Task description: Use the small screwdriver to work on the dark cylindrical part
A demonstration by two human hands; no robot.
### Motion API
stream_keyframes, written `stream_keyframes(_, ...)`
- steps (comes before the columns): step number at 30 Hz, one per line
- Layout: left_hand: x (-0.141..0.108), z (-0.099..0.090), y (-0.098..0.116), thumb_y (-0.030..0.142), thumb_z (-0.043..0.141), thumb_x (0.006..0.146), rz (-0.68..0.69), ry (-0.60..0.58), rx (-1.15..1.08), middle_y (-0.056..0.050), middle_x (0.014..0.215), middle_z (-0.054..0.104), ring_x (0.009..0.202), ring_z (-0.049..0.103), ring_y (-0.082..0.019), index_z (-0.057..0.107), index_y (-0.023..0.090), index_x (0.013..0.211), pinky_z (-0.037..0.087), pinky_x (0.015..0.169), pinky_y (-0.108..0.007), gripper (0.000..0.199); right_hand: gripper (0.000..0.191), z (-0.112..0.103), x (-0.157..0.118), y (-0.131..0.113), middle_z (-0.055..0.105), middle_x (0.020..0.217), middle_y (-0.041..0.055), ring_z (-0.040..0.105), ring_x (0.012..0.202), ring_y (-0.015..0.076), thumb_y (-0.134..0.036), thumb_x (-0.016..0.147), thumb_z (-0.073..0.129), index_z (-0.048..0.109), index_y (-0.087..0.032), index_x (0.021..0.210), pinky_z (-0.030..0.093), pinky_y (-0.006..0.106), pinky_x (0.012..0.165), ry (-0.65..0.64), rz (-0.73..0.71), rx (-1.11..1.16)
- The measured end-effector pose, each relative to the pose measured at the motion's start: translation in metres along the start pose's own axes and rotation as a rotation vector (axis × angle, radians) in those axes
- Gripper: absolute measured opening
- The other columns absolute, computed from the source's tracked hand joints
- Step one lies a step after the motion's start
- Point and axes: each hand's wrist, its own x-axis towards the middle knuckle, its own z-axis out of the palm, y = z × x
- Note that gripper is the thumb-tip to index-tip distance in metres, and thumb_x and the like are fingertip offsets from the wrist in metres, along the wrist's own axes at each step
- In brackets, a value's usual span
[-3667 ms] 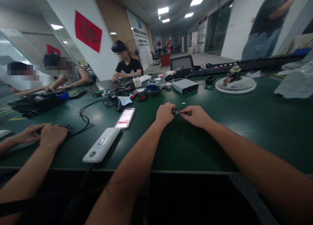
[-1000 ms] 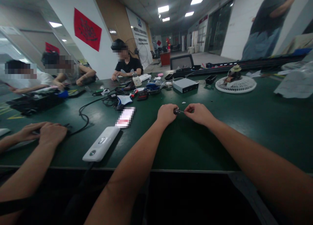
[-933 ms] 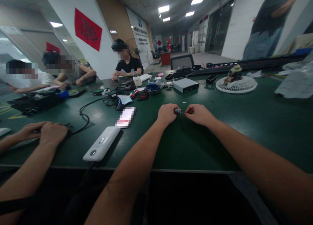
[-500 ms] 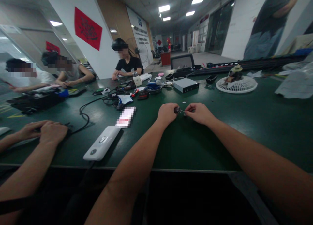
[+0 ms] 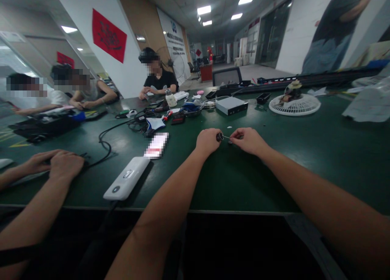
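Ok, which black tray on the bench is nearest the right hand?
The black tray between the grey metal box and the white fan grille; the other black tray sits further from the right hand, left of the box.

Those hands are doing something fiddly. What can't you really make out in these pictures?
All from the head view:
Small dark part at the left hand: too small to identify.
Thin metal pin: too fine to follow where it meets the right hand.
Pixelated rectangle: blurred out, contents unreadable.
Standing person: head cut off by the top edge.
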Motion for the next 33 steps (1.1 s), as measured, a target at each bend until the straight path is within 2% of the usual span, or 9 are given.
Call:
stream_keyframes(2,0.0,0.0,-0.001,0.019,0.061,0.082,0.001,-0.012,0.001,-0.004,0.098,0.075,0.095,0.068,-0.023,0.074,0.025,0.098,0.051,0.085,-0.033,0.022,0.011,0.001,-0.001,-0.001,0.074,0.079,0.0053,0.066,0.069,0.0165,-0.026,0.078,0.07,0.077,-0.018,0.083,0.051,0.029,0.063,-0.049,-0.018,-0.017)
stream_keyframes(5,0.0,0.0,0.0,0.018,0.061,0.082,-0.01,-0.018,-0.007,-0.003,0.1,0.075,0.096,0.068,-0.023,0.074,0.026,0.099,0.051,0.086,-0.032,0.023,0.018,0.004,-0.002,-0.001,0.074,0.082,0.0054,0.061,0.057,0.0134,-0.029,0.081,0.066,0.075,-0.017,0.091,0.048,0.028,0.053,-0.15,-0.006,0.116)
stream_keyframes(7,0.0,-0.001,0.001,0.02,0.061,0.083,-0.015,-0.012,-0.011,-0.004,0.101,0.075,0.096,0.068,-0.023,0.074,0.026,0.1,0.051,0.087,-0.033,0.023,0.019,0.004,-0.002,-0.002,0.074,0.083,0.0057,0.061,0.058,0.0135,-0.03,0.082,0.065,0.074,-0.017,0.092,0.047,0.028,0.054,-0.114,-0.018,0.136)
stream_keyframes(10,0.0,0.0,0.002,0.022,0.061,0.085,-0.029,0.002,-0.01,-0.005,0.102,0.075,0.096,0.068,-0.023,0.074,0.025,0.101,0.051,0.088,-0.034,0.021,0.018,-0.001,0.0,-0.002,0.072,0.075,0.0046,0.063,0.065,0.0156,-0.031,0.081,0.066,0.076,-0.017,0.088,0.046,0.029,0.062,0.03,-0.019,0.002)
stream_keyframes(12,0.001,0.001,0.001,0.027,0.062,0.087,-0.053,0.004,0.0,-0.006,0.099,0.075,0.094,0.068,-0.024,0.074,0.024,0.099,0.051,0.087,-0.035,0.017,0.02,-0.004,0.0,-0.002,0.069,0.069,0.0032,0.061,0.063,0.016,-0.032,0.081,0.065,0.077,-0.018,0.088,0.043,0.029,0.06,0.077,0.031,-0.11)
stream_keyframes(15,0.001,0.002,-0.001,0.039,0.063,0.088,-0.107,0.013,0.023,-0.008,0.092,0.074,0.088,0.068,-0.025,0.073,0.022,0.094,0.052,0.082,-0.036,0.021,0.024,-0.005,0.0,0.002,0.069,0.071,0.0029,0.059,0.062,0.0162,-0.033,0.081,0.065,0.079,-0.02,0.095,0.04,0.029,0.058,0.043,0.075,-0.21)
stream_keyframes(21,0.0,0.002,-0.002,0.057,0.059,0.089,-0.205,0.002,0.005,-0.01,0.091,0.073,0.086,0.068,-0.026,0.07,0.022,0.095,0.052,0.078,-0.037,0.038,0.03,0.003,0.002,0.006,0.075,0.091,0.0068,0.065,0.078,0.0222,-0.043,0.085,0.064,0.08,-0.024,0.101,0.044,0.032,0.064,-0.039,0.038,-0.36)
stream_keyframes(26,0.0,0.006,-0.004,0.052,0.063,0.087,-0.251,-0.017,-0.011,-0.01,0.095,0.073,0.088,0.068,-0.025,0.069,0.023,0.099,0.053,0.078,-0.035,0.032,0.023,0.003,0.003,0.008,0.074,0.102,0.0075,0.067,0.084,0.0238,-0.039,0.085,0.065,0.08,-0.026,0.099,0.047,0.034,0.07,-0.07,-0.071,-0.394)
stream_keyframes(33,-0.002,0.008,-0.008,0.04,0.068,0.083,-0.227,-0.046,-0.1,-0.007,0.096,0.074,0.09,0.069,-0.025,0.068,0.026,0.103,0.052,0.077,-0.034,0.024,0.021,0.001,0.002,0.008,0.077,0.092,0.0037,0.07,0.083,0.0212,-0.034,0.083,0.07,0.079,-0.024,0.098,0.049,0.032,0.074,0.005,-0.012,-0.202)
